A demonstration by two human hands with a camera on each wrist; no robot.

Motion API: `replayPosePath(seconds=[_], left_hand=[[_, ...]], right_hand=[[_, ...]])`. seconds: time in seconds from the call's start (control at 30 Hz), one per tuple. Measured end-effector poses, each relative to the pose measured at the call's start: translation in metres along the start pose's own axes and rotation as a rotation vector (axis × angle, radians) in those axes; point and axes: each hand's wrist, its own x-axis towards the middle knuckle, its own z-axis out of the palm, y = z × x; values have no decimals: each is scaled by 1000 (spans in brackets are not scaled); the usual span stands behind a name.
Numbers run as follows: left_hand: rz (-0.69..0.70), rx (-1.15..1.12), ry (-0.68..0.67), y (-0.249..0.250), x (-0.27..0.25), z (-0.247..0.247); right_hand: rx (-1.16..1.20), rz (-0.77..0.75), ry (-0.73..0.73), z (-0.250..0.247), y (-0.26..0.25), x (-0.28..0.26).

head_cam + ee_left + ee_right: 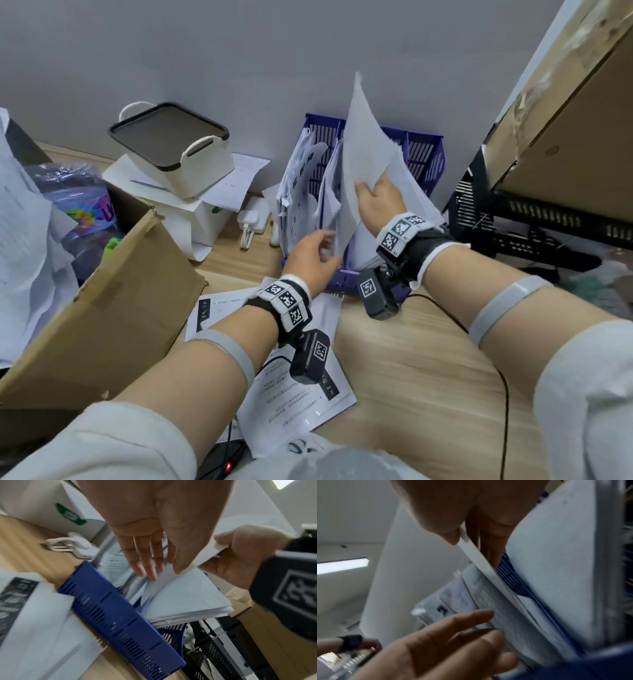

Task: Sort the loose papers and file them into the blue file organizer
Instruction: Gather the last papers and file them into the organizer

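Observation:
The blue file organizer (pixel 424 154) stands against the wall, its left and middle slots full of papers. My right hand (pixel 368 192) pinches a white sheet (pixel 366 137) near its lower edge and holds it upright over the middle slot. In the right wrist view the thumb and fingers (pixel 452 538) clamp the sheet's edge (pixel 481 563). My left hand (pixel 325 250) reaches in with straight fingers and touches the filed papers (pixel 301 192). In the left wrist view those fingers (pixel 150 568) press on the stack beside the organizer's front wall (pixel 120 622).
Loose printed sheets (pixel 301 394) lie on the wooden surface under my left forearm. A cardboard box (pixel 113 308) stands at the left, with a white lidded bin (pixel 178 147) behind it. A black mesh tray (pixel 513 219) is at the right. A black cable (pixel 503 394) crosses the wood.

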Motion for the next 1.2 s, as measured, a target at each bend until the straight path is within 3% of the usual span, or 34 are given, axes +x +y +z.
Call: replayPosePath(seconds=[0.2,0.33,0.43,0.5,0.57,0.73,0.9,1.03,1.2], left_hand=[[-283,-149,16,-69,-20,-20],[-534,97,105,-130,-47,-44],[-821,376,120,-163,-75,-63],[-933,408,140,-180,-93,-73],[-1000,402,157,-193,-108,-80],[-993,418,183,-205,-127,-88],[-980,265,201,-205,-137,-81],[-980,211,217,-205,-140,-78],[-916,306,280,-197,-134,-74]], right_hand=[[-97,262,-297,46,45,-12],[-61,444,-545,76,84,-42],[-361,472,-751,96,117,-71],[-538,459,-841,110,133,-89],[-560,498,-880,121,142,-106],[-507,545,-844,138,159,-129],[-419,452,-893,140,166,-137],[-446,422,-799,125,172,-136],[-444,408,-646,93,174,-125]])
